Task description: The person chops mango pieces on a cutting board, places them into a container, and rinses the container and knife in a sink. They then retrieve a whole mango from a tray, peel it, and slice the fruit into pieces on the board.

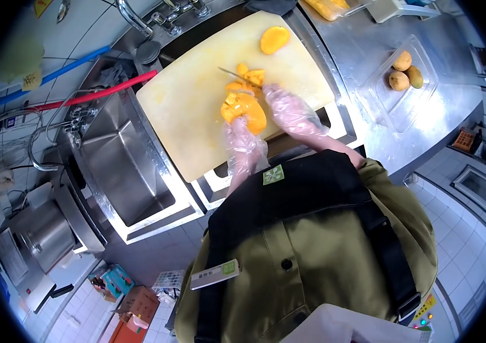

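A large pale cutting board [189, 108] lies across the sink. My right hand [290, 110], in a clear plastic glove, is closed on a knife [231, 73]; its handle is hidden in the fist and its thin blade points left across the board. Cut mango pieces [254, 77] lie beside the blade. My left hand [242, 137], also gloved, is closed on a peeled, partly cut mango [246, 111] just below the blade. Farther up the board rests a flat oval mango slice [275, 40], apart from both hands.
On the steel counter at right, a clear plastic tray [380, 97] holds three whole mangoes [402, 60]. Another container with yellow fruit [328, 8] stands at the top. Left of the board are a steel sink basin [120, 154] and a red hose [100, 91]. A faucet [134, 17] rises behind.
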Motion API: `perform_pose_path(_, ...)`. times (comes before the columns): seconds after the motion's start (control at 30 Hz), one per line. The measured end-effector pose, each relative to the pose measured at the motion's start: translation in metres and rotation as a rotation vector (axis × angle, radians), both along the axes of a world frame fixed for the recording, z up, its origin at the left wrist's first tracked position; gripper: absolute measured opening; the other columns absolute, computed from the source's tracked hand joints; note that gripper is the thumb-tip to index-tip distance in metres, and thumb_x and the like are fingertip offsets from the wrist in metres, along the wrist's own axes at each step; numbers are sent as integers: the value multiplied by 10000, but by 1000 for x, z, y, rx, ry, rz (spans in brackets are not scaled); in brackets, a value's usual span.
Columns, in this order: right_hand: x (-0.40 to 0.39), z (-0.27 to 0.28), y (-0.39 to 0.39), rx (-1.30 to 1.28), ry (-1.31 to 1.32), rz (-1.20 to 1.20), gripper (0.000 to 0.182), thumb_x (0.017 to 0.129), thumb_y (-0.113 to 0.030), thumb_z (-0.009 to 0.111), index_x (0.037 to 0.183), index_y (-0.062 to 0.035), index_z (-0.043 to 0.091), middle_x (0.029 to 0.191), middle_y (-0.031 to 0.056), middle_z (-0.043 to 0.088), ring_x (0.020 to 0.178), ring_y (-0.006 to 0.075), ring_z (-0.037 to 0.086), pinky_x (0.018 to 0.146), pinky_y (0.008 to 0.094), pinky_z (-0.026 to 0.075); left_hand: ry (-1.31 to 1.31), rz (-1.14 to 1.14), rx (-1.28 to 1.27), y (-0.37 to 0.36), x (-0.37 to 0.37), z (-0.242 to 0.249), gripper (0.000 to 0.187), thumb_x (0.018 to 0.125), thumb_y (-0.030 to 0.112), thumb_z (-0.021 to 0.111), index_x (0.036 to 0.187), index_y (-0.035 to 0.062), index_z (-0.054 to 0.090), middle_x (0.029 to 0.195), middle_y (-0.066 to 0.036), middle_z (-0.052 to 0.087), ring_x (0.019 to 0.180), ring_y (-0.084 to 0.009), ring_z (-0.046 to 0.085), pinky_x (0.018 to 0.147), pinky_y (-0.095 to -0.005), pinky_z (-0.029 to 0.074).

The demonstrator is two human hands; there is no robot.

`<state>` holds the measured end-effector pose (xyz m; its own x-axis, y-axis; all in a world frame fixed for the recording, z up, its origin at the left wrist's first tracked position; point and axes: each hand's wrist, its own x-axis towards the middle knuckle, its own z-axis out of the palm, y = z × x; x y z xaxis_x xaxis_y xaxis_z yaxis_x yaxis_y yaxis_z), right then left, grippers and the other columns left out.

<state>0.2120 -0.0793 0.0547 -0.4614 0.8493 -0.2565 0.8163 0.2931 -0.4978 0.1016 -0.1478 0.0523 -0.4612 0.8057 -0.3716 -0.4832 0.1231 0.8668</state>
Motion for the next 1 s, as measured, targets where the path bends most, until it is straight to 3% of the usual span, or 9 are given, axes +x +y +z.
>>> perform_pose_path(0.1, 13, -11, -5, 267, 318, 24, 301, 839, -153, 424, 1082, 15, 483, 1016, 215, 547, 900, 345, 545, 813, 414, 425, 363, -37, -207, -1, -15, -13, 264, 815, 137, 474, 1049, 21, 514, 940, -59, 568, 798, -155, 543, 704, -287, 442)
perform_pose_path(0.2, 21, -7, -1, 217, 270, 108, 310, 836, -141, 443, 1109, 0, 482, 1017, 188, 560, 881, 334, 560, 799, 405, 444, 246, -197, 21, 4, -31, -11, 246, 824, 156, 482, 1012, 6, 536, 889, -76, 584, 792, -178, 555, 703, -297, 439)
perform_pose_path(0.3, 26, 1, -11, 456, 201, 233, 325, 794, -86, 503, 1113, -24, 504, 991, 169, 574, 862, 308, 575, 716, 384, 476, 724, -405, -353, 14, -37, 33, 239, 829, 139, 468, 1017, 9, 537, 856, -107, 592, 774, -206, 563, 704, -313, 438)
perform_pose_path(0.4, 30, 3, -14, 585, 187, 340, 375, 804, -108, 481, 1171, -34, 466, 1020, 161, 565, 851, 287, 592, 676, 369, 493, 905, -353, -241, 11, -30, 45, 250, 824, 135, 454, 1039, 34, 535, 851, -134, 589, 761, -216, 565, 694, -317, 435)
perform_pose_path(0.5, 32, 1, -14, 599, 159, 369, 418, 797, -111, 484, 1209, -49, 440, 1085, 165, 542, 839, 271, 608, 632, 349, 505, 719, -368, -218, 12, -32, 44, 270, 810, 111, 428, 1045, 42, 541, 854, -147, 592, 759, -237, 571, 686, -319, 433)
perform_pose_path(0.73, 16, 17, -22, 596, -173, 424, 450, 772, -90, 463, 1210, 1, 416, 1146, 175, 508, 686, 271, 615, 568, 354, 503, 787, -238, -305, 10, -15, 38, 279, 791, 81, 421, 1032, 8, 540, 837, -172, 596, 747, -276, 574, 666, -342, 431)
perform_pose_path(0.83, 7, 14, -22, 660, -75, 396, 441, 774, -94, 457, 1188, 50, 413, 933, 153, 535, 591, 239, 579, 422, 348, 451, 836, -233, -215, 7, -17, 16, 278, 787, 75, 418, 1023, -2, 544, 840, -174, 597, 753, -287, 575, 673, -338, 432)
perform_pose_path(0.93, -4, 28, -16, 290, -223, 352, 448, 766, -70, 457, 1202, 23, 410, 1154, 182, 499, 719, 282, 612, 608, 360, 498, 973, -246, -205, 2, -17, 15, 254, 795, 84, 419, 990, -9, 551, 809, -162, 588, 735, -270, 565, 676, -330, 432)
perform_pose_path(1.0, 7, -19, -3, 350, 24, 232, 438, 772, -70, 457, 1198, 21, 418, 1175, 191, 484, 774, 292, 607, 666, 371, 492, 860, -87, -17, -5, -10, 3, 220, 807, 118, 435, 934, -10, 563, 738, -147, 569, 672, -225, 544, 656, -328, 428)
